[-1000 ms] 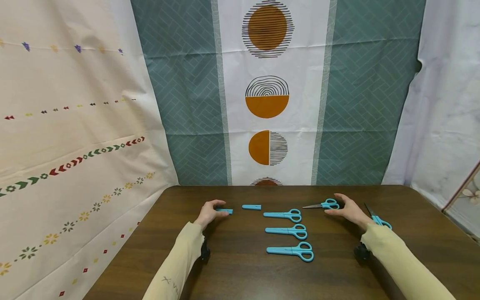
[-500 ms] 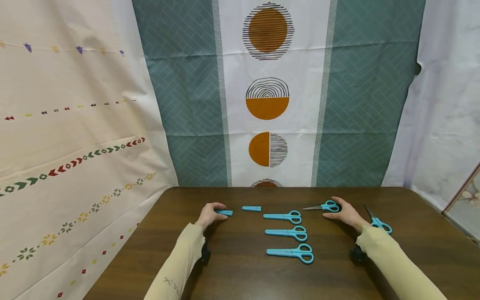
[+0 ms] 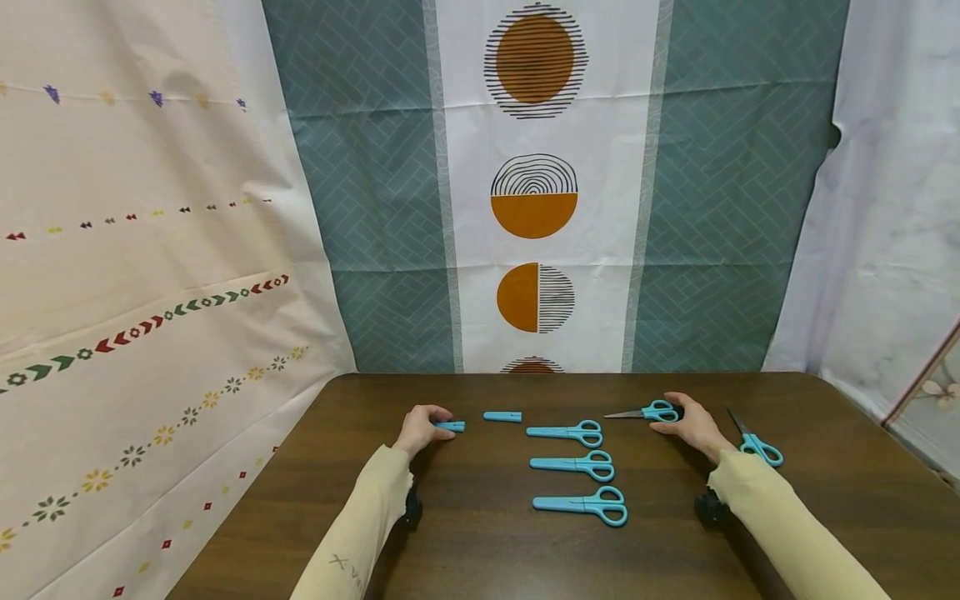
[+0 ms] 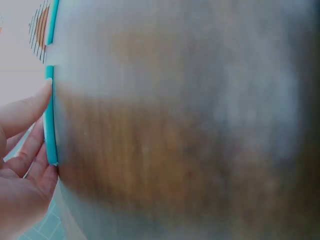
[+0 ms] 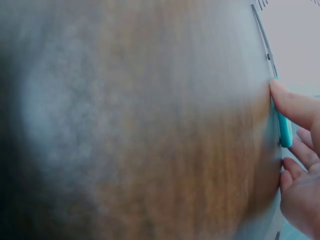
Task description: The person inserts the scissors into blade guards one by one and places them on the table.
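At the left of the table, in the head view, my left hand pinches a light-blue scissors blade cover. The left wrist view has the thumb on one side of this cover and fingers on the other. To the right lies a bare pair of scissors, its blades pointing left. My right hand grips its blue handle, thumb on the near side and fingers on the far side. The right wrist view shows the thumb at the scissors handle; part of the handle is hidden behind the fingers.
A second loose blade cover lies between the hands. Nearer are three covered scissors in a column: the far, middle and near pairs. Another uncovered pair of scissors lies right of my right hand.
My right hand has moved slightly left onto the scissors handle, its fingers coming in around it. My left fingers have drawn in on the blade cover. The other scissors have stayed put.
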`<state>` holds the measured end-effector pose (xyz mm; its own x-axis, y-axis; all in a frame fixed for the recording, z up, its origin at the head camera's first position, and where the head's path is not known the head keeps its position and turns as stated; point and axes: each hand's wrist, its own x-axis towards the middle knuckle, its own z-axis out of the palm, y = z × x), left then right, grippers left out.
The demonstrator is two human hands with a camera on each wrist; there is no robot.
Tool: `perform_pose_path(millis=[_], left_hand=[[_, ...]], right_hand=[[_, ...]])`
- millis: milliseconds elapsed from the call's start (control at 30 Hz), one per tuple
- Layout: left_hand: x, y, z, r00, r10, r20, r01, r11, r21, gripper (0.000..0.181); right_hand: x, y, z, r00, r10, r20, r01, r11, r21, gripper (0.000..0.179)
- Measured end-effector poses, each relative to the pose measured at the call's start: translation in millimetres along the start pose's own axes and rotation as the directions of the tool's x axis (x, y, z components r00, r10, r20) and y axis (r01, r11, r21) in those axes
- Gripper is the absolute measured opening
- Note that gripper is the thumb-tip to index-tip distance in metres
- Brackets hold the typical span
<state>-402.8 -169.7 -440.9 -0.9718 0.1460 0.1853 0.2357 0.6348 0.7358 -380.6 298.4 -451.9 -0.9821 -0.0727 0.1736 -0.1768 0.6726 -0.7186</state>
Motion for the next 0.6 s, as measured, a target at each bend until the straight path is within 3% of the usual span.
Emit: perform_pose_path(millis=[233,433,533,567,600], left_hand=[[-1.6,1.9,2.0,1.000,-0.031,0.004,0.031,1.000,-0.004,0.023],[-1.5,0.1,3.2,0.999,-0.044,0.027,0.045,0.999,-0.020,0.017],[2.1,-4.8,1.9,0.999,-0.023,0.035,0.024,0.999,-0.023,0.015],[8.8,-17.3,4.6,0.999,0.025,0.039,-0.024,0.999,-0.041,0.014],[9.5,-18.3,3.9,0.998,0.038,0.042,-0.037,0.998,-0.045,0.014]], right_hand=[[-1.0,2.7,-2.1,1.000,0.006,-0.015,-0.006,0.999,-0.046,0.068],[-1.5,2.5,-4.6,0.998,-0.061,-0.007,0.060,0.989,-0.135,0.067],[-1.1,2.0,-6.4,0.997,-0.082,-0.014,0.078,0.984,-0.161,0.064],[-0.9,2.0,-6.9,0.997,-0.081,-0.019,0.076,0.984,-0.163,0.063],[-1.0,1.9,-7.6,0.997,-0.076,-0.023,0.072,0.984,-0.162,0.063]])
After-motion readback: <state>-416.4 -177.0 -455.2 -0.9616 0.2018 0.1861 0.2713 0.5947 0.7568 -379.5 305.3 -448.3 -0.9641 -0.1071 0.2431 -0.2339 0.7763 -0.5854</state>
